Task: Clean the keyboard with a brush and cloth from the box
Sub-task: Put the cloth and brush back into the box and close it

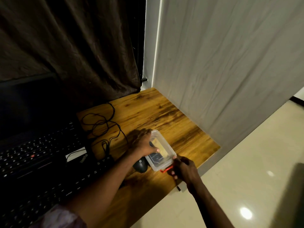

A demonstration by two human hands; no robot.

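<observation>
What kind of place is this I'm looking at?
Most likely a home computer desk: a wooden tabletop holds an open laptop, a separate keyboard and a mouse, with a dark curtain behind.

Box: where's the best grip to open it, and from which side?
Take the red latch on the near short end of the box, coming from the near right, as the right hand does: it sticks out past the rim, and the mouse crowds the near left corner. Steady the left long side, where the left hand holds it.
</observation>
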